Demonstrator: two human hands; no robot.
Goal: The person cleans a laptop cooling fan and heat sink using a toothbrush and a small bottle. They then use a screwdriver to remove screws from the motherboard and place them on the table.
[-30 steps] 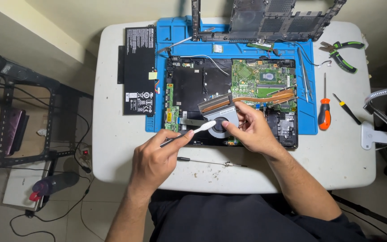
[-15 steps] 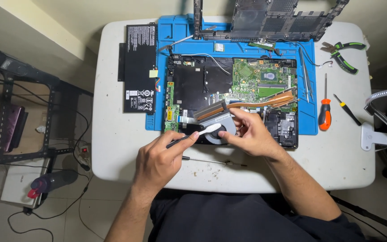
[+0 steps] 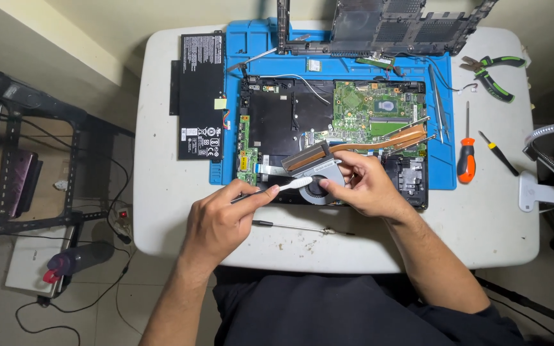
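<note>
The left hand (image 3: pixel 216 221) is closed around a white-headed brush (image 3: pixel 276 189), its bristle end touching the rim of the cooling fan (image 3: pixel 318 179) just to its right. Short, light strokes away from the green motherboard (image 3: pixel 373 106) beyond the hands would probably serve best here. The right hand (image 3: pixel 363 186) grips the fan with its copper heat pipe (image 3: pixel 386 142), fingers curled over the housing and tilting it above the opened laptop.

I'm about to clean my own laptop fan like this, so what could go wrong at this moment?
1. The right hand holds the fan assembly by one end, so its long copper pipe could bend.
2. Dust flicked by the toothbrush in the left hand may land on the exposed green board underneath.
3. The thin screwdriver near the table edge might get knocked off.
</note>
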